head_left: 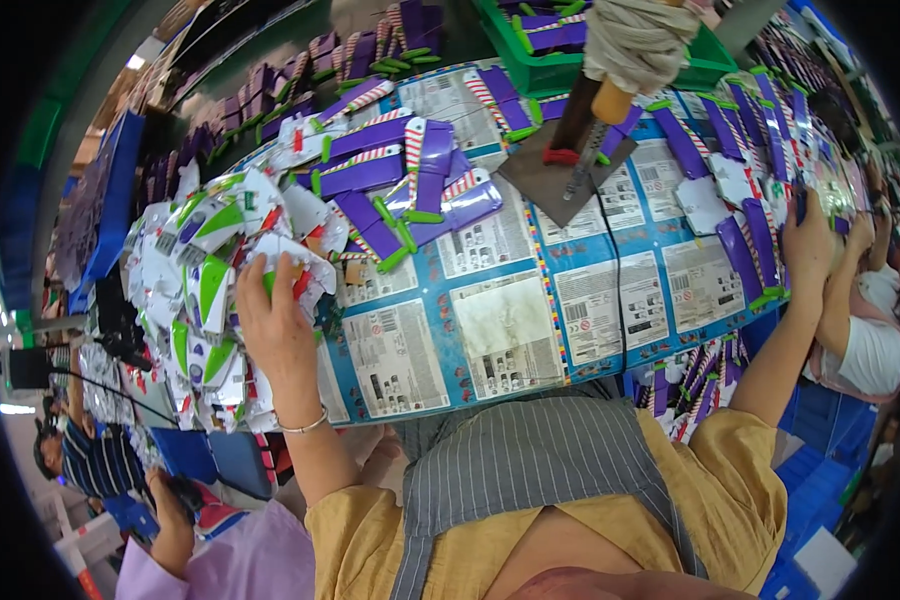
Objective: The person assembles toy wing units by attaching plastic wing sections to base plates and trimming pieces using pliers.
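On the left, my left hand (273,318) reaches onto a heap of white and green plastic toy parts (208,225). Its fingers are bent over a white part (305,262) with red and green on it. Far to the right, my right hand (808,240) is closed at the table's edge. A small dark purple piece (800,206) shows between its fingers, mostly hidden. Purple toy wings (742,262) with red-striped edges and green tips lie beside that hand. More purple wings (435,165) are scattered right of the heap.
A post wrapped in cloth (638,45) rises from a metal plate (560,185) at the table's far side. Behind it stands a green crate (540,72). A black cord (618,290) crosses the printed table cover (505,310). Co-workers sit at both sides.
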